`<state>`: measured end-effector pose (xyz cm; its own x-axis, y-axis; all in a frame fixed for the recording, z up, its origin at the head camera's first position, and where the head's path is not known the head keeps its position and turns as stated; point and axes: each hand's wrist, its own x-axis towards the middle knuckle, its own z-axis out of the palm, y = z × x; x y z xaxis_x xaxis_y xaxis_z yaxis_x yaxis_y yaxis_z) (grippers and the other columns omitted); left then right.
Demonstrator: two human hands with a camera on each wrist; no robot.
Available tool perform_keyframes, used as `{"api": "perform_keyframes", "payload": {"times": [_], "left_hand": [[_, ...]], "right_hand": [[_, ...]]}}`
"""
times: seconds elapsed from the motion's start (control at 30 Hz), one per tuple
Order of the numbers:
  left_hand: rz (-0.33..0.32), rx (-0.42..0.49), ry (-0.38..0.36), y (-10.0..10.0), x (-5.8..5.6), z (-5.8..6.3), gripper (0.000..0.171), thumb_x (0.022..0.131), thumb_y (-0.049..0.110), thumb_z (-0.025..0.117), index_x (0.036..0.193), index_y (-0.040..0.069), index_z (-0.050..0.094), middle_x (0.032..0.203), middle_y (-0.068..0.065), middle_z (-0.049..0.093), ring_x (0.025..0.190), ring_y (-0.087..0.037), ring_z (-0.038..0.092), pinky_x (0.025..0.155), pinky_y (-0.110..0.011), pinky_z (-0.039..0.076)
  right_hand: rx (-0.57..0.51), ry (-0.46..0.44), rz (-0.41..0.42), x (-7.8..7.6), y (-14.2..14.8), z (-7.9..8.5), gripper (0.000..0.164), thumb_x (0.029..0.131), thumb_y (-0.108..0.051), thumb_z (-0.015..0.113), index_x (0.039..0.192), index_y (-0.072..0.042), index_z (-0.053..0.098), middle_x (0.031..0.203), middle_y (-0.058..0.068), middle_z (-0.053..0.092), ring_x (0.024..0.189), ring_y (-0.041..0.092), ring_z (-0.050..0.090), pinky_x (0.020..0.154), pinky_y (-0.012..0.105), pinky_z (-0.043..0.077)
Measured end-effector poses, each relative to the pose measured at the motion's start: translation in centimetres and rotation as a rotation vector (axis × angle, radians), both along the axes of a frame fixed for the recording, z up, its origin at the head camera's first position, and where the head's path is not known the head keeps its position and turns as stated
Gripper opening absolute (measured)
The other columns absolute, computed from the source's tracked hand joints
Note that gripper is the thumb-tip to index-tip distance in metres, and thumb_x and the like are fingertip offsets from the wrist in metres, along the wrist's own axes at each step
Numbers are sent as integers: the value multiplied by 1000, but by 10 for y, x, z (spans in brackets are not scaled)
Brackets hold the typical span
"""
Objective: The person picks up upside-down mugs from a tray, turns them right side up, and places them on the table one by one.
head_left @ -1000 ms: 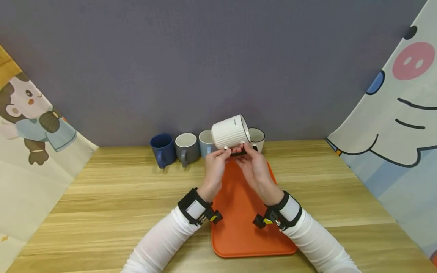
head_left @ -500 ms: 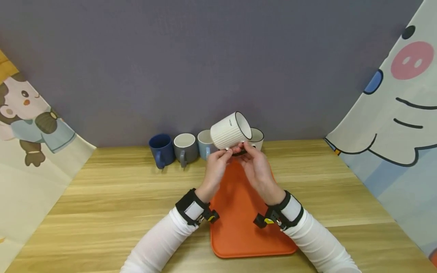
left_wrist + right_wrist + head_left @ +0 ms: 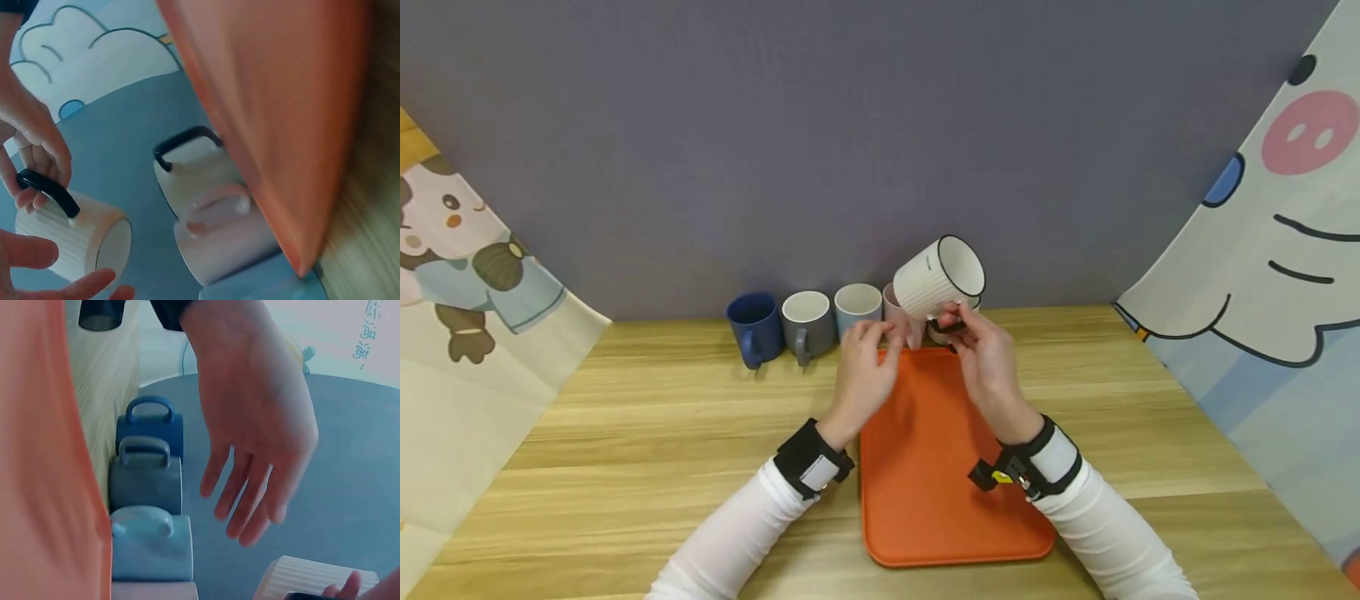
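A ribbed white mug (image 3: 922,282) with a dark rim and black handle hangs tilted in the air, its mouth toward the upper right. My right hand (image 3: 992,375) grips it by the black handle (image 3: 55,192). To the left, apart from the mug, my left hand (image 3: 861,375) holds nothing, its fingers loosely bent. In the right wrist view the left hand (image 3: 259,419) shows its fingers hanging down. Below both hands lies an orange tray (image 3: 955,467).
Along the back wall stand a navy mug (image 3: 755,327), a grey mug (image 3: 808,323), a light blue mug (image 3: 857,305) and a pink mug (image 3: 891,310). Another white mug with a black handle (image 3: 187,140) stands at the row's right end, mostly hidden in the head view.
The left hand has let go of the white mug and drawn back left. The right hand has carried the mug up and right, uncovering the light blue and pink mugs.
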<state>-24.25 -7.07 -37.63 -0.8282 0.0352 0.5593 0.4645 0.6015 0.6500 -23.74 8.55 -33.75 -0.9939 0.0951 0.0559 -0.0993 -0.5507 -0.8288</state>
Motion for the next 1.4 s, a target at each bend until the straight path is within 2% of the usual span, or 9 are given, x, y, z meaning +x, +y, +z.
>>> {"api": "perform_keyframes", "payload": {"times": [0.17,0.37,0.6,1.0,1.2,1.4], "left_hand": [[37,-132,92,-7,1,-7,27,91,15,59,113,0,64,117,-15,57,109,-33,50,94,-45,40],[44,-232,172,-17,1,-14,30,90,14,60,117,2,61,126,-16,56,116,-34,47,93,-52,39],[47,-324,220,-28,0,-21,32,86,11,63,117,1,62,130,-17,54,121,-36,46,99,-55,35],[95,-368,212,-50,2,-24,34,90,16,59,120,1,60,129,-18,55,123,-39,44,100,-56,33],[103,-352,215,-60,4,-23,35,87,13,63,120,0,60,129,-19,55,121,-40,45,100,-56,32],[108,-344,208,-72,6,-24,35,87,11,64,119,-1,61,129,-20,54,120,-39,45,98,-55,33]], "right_hand": [[15,-4,-66,-4,7,-3,27,100,-17,48,85,-8,68,80,1,63,79,14,58,85,27,44],[49,21,-162,-9,16,-5,25,98,-17,51,86,-5,68,79,2,64,77,15,57,87,30,42],[40,53,-305,-19,23,-5,25,96,-14,55,80,-2,69,75,4,65,73,16,58,78,27,45],[84,43,-432,-33,38,-10,25,95,-15,58,78,1,69,71,3,64,72,16,57,78,28,45],[90,58,-485,-38,45,-14,24,94,-14,58,79,2,69,66,2,63,68,15,57,76,28,46],[114,33,-525,-43,52,-18,24,94,-13,59,80,2,70,62,-1,63,66,15,57,72,26,43]]}}
